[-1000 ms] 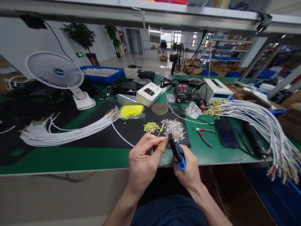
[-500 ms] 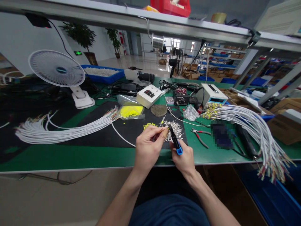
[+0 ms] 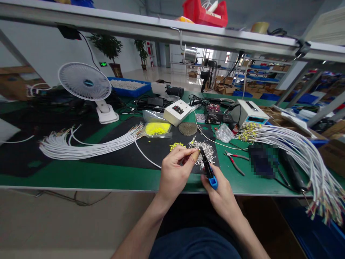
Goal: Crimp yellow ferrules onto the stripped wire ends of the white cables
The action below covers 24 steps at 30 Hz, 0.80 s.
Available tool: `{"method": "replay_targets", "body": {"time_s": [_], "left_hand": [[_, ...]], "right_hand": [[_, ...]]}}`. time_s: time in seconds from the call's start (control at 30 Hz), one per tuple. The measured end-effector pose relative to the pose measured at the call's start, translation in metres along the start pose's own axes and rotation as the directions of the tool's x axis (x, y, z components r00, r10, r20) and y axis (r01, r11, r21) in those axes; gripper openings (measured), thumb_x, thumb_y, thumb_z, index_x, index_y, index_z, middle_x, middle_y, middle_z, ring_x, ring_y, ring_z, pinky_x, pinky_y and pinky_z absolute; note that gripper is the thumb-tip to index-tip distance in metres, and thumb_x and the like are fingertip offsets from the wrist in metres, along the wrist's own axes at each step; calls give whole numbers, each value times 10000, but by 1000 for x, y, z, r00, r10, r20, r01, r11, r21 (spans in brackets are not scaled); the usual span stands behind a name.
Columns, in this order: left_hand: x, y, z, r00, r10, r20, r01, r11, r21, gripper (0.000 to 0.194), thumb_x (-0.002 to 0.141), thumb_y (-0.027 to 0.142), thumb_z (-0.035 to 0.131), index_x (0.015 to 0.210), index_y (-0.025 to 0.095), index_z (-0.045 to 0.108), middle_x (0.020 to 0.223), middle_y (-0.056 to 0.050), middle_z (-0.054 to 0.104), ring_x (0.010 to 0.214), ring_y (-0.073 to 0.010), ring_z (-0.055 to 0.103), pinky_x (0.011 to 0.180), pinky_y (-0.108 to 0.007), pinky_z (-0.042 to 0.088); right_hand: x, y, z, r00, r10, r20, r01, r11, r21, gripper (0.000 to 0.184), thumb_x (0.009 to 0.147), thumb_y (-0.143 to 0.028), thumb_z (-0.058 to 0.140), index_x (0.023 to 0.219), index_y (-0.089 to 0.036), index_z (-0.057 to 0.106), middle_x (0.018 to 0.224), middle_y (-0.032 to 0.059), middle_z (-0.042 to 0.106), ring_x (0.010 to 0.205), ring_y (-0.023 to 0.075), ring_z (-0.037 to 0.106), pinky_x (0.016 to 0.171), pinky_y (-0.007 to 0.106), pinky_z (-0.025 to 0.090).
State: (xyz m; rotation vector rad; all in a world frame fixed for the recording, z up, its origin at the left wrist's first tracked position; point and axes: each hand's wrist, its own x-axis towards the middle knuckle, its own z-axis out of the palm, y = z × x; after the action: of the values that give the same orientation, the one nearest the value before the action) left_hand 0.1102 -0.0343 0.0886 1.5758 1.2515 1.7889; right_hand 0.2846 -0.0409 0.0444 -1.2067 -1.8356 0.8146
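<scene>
My left hand (image 3: 175, 171) is closed in a pinch on the end of a white cable (image 3: 147, 156), which runs back to the left. In my right hand (image 3: 222, 189) is a crimping tool (image 3: 207, 163) with a black head and blue handles. The tool's jaws meet the left fingertips; what sits between them is too small to make out. Just behind the hands lies a heap of silver metal pins (image 3: 207, 151). Small yellow pieces (image 3: 176, 146) lie beside that heap, to its left.
A bundle of white cables (image 3: 88, 146) lies left, another bundle (image 3: 293, 144) right. Red-handled cutters (image 3: 236, 162) rest right of my hands. Behind are a bag of yellow pieces (image 3: 157, 128), a switch box (image 3: 177, 112), a fan (image 3: 84, 82) and a blue tray (image 3: 132, 92).
The whole view has shifted, so the bench appears farther right. Both hands stay together by the pins, the left still pinching the cable and the right still holding the crimping tool.
</scene>
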Motion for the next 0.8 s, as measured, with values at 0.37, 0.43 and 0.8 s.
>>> {"method": "replay_targets", "body": {"time_s": [0.37,0.43,0.8], "left_hand": [[-5,-5,10,997,-35,69,31,998,57,88,951,269,753,982,208,809,861,-23,664,729,-135,565,638,-253,446],[-6,-8,11,992,-47,117,40,997,66,97,965,273,736,982,207,805,878,-30,673,765,-143,592,667,-254,461],[-37,-58,33,880,-17,475,-135,949,285,148,979,159,675,1069,219,775,1040,-68,710,990,-227,664,906,-355,528]], "right_hand": [[-24,-12,-25,954,295,-59,-246,879,409,569,949,-564,670,1392,-207,654,1390,112,688,1322,326,598,1208,492,348],[-29,-12,-31,916,386,-106,-279,805,524,541,916,-559,721,1315,-194,712,1366,110,709,1362,335,579,1244,510,299],[-46,-17,-39,802,571,-177,-185,519,835,499,901,-410,796,1339,-197,691,1302,95,751,1265,335,677,1260,599,308]]}}
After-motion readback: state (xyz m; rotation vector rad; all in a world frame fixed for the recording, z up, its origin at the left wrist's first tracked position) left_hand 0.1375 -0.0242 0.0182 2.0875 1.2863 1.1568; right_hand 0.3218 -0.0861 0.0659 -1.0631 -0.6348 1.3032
